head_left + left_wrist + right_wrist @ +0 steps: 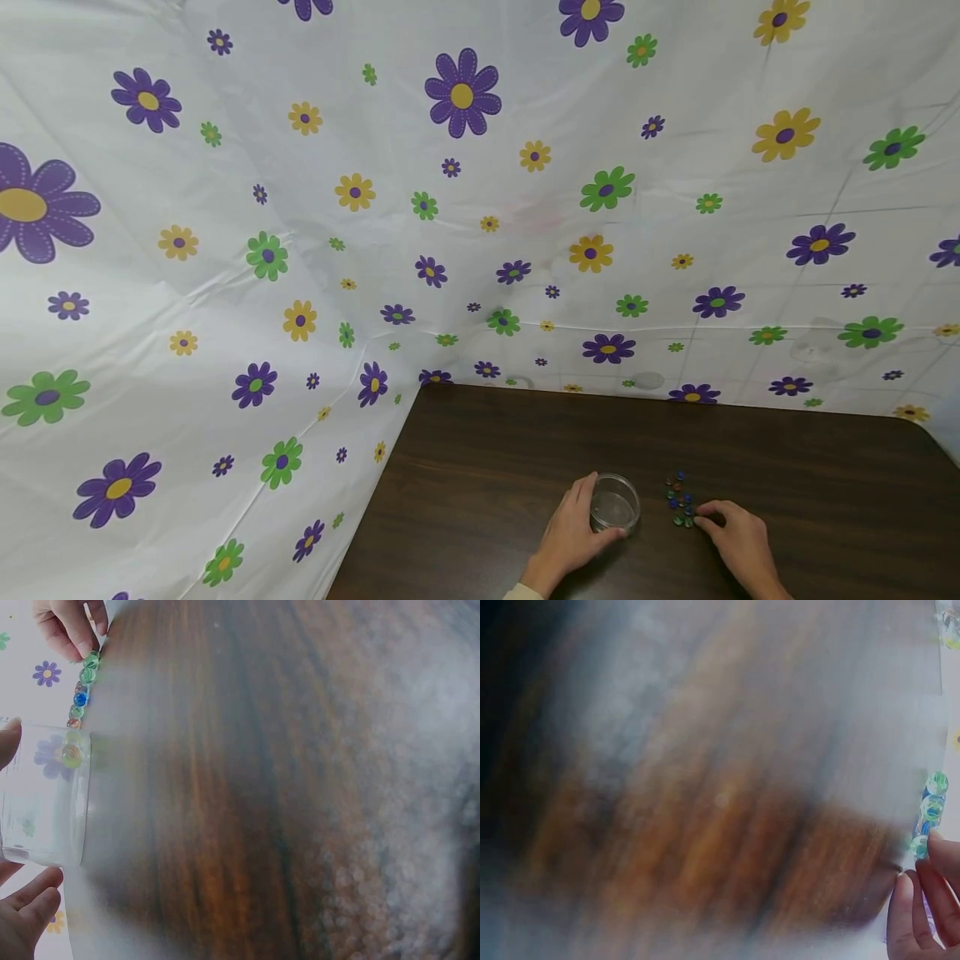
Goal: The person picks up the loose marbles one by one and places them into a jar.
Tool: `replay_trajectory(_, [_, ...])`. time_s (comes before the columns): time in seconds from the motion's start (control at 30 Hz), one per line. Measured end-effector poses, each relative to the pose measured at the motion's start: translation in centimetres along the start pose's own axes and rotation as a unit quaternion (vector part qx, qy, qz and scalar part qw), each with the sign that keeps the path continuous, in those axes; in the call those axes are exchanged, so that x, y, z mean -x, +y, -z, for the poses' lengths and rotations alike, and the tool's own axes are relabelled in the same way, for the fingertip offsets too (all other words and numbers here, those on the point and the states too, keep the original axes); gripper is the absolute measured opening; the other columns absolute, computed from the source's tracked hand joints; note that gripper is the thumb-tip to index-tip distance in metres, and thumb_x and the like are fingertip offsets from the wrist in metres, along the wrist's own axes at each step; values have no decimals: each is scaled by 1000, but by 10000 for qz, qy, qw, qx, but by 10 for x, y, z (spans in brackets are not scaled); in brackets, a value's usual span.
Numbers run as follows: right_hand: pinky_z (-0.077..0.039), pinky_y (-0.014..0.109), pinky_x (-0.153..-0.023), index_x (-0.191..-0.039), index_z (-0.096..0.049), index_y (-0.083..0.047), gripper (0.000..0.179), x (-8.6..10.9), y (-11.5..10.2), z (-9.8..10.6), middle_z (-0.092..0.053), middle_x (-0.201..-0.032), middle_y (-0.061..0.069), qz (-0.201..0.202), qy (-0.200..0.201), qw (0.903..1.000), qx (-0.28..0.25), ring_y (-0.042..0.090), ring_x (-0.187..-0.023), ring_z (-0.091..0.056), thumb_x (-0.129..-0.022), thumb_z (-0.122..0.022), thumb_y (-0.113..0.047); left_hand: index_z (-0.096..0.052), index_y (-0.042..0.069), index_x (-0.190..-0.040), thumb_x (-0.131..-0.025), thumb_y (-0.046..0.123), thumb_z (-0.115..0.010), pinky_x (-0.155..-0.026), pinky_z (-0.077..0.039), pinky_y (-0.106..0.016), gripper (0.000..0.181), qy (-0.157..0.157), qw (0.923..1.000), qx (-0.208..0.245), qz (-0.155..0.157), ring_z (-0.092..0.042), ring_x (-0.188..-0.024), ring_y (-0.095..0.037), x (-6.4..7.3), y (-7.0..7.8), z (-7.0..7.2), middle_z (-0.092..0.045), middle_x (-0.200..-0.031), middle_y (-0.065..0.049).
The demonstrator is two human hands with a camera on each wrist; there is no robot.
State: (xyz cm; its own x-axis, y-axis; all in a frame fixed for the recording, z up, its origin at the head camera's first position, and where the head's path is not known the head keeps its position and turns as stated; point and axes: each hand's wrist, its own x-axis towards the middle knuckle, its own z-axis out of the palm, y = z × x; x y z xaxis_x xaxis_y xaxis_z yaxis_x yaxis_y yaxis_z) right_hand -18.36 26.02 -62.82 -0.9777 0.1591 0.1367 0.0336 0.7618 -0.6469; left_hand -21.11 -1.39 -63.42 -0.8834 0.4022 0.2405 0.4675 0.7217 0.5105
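My left hand (572, 527) holds a clear round glass jar (617, 502) standing on the dark table, its thumb and fingers around opposite sides. In the left wrist view the glass jar (45, 802) shows between thumb and fingers, with a yellowish marble (73, 755) seen through the glass; whether it lies inside or behind, I cannot tell. Right of the jar lies a loose group of glass marbles (681, 502), green, blue and reddish. At their near right edge my right hand (738, 537) pinches a green marble (920, 846) between thumb and finger.
The dark wood-grain table (465, 475) carries the jar and marbles. A white sheet with purple, green and yellow flowers (461, 96) hangs behind the table and along its left side. The table's rounded far right corner (911, 425) is in view.
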Motion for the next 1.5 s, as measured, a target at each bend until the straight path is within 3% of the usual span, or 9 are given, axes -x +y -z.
replay_trajectory(0.4, [-55,56,-73,-86,-75,-2,7,-1,0,-1,-73,-86,13,231,195,9995,112,42,-85,-70,-84,-81,0,-42,10,-156,-90,60,-74,-97,-53,-34,90,10,10000,-8,-35,-56,-130,-19,-1,0,1,-53,-149,-3])
replay_trajectory(1.2, [-55,58,-77,-94,-77,3,11,0,3,1,-72,-97,23,211,-98,9995,210,46,-92,-69,-83,-82,1,-41,11,-157,-89,61,-75,-97,-53,-35,91,-46,10000,25,83,-56,-131,-19,-1,1,0,-52,-149,-2])
replay_trajectory(1.5, [-55,57,-77,-94,-77,3,10,3,1,2,-72,-95,19,121,245,9996,-15,43,-91,-69,-85,-79,3,-41,11,-157,-89,60,-75,-97,-53,-35,90,-23,10000,38,56,-56,-131,-19,-1,0,0,-52,-149,-2])
